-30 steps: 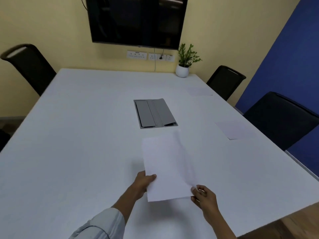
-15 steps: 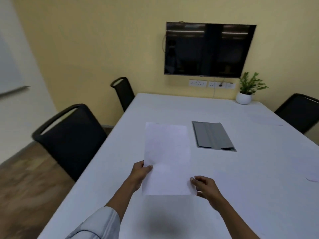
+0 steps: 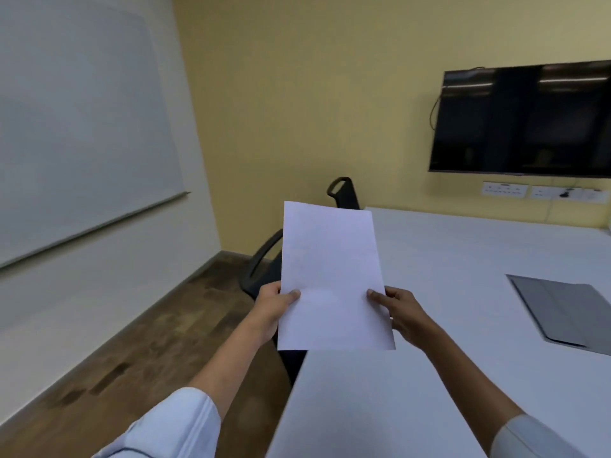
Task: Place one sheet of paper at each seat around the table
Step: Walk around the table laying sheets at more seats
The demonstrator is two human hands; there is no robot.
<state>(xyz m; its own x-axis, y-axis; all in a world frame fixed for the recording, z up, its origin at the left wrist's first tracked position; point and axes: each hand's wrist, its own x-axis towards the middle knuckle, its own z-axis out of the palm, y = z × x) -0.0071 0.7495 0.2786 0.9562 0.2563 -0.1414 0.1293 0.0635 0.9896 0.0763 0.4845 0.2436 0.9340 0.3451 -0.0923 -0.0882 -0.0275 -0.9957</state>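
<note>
While both hands grasp it, the sheet of paper point(image 3: 332, 276) hangs upright in the air over the near left corner of the desk point(image 3: 446, 292), touching nothing else. The left hand point(image 3: 271, 309) pinches its left edge, thumb on the front; the right hand point(image 3: 401, 312) pinches the right edge the same way, fingers curled behind. The step in hand looks like carrying paper to the seats on the left side. Next, the paper needs lowering flat onto the desk before the nearer chair point(image 3: 264, 269), then letting go. I count one sheet visibly held, though more could lie behind it, two chairs, the farther chair point(image 3: 342, 191) by the wall, one screen point(image 3: 522, 120), and one grey panel point(image 3: 568, 309) in the desk.
</note>
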